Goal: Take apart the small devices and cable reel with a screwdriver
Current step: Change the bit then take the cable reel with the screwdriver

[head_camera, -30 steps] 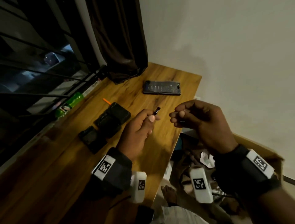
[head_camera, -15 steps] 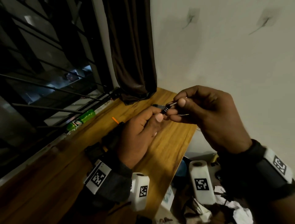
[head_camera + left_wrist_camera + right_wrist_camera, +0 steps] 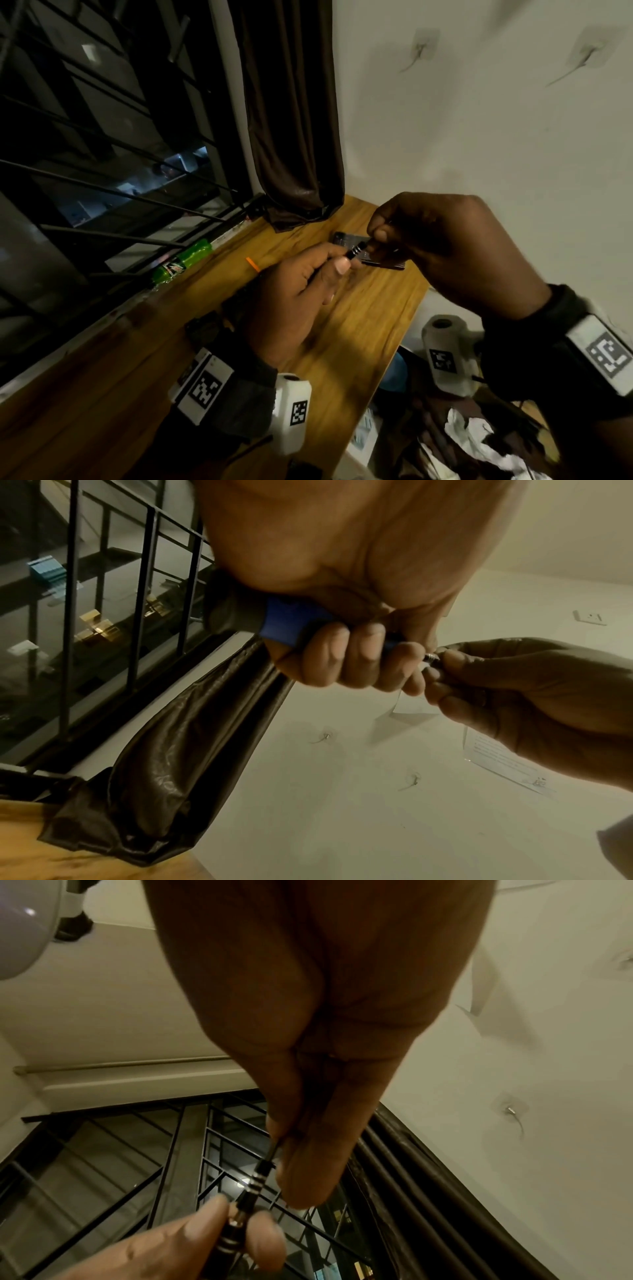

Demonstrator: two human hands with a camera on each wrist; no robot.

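Note:
My left hand [image 3: 337, 264] grips a screwdriver [image 3: 356, 249] with a blue handle [image 3: 291, 623] and a black ringed collar [image 3: 255, 1183], held above the wooden table [image 3: 359, 335]. My right hand [image 3: 376, 237] pinches a thin metal bit [image 3: 274, 1148] at the collar's tip; whether the bit is seated I cannot tell. A flat dark device [image 3: 344, 238] lies on the table behind the hands. Other dark devices [image 3: 202, 329] lie by my left wrist, mostly hidden.
A green bottle [image 3: 181, 262] lies on the window ledge, with a small orange piece [image 3: 252, 263] beside it on the table. A dark curtain [image 3: 294, 137] hangs at the far corner. The table's right edge drops to floor clutter and crumpled paper [image 3: 479, 435].
Both hands rose and came together. The right hand, apart from the screwdriver a second ago, now holds the bit against its tip. The head view tilted upward.

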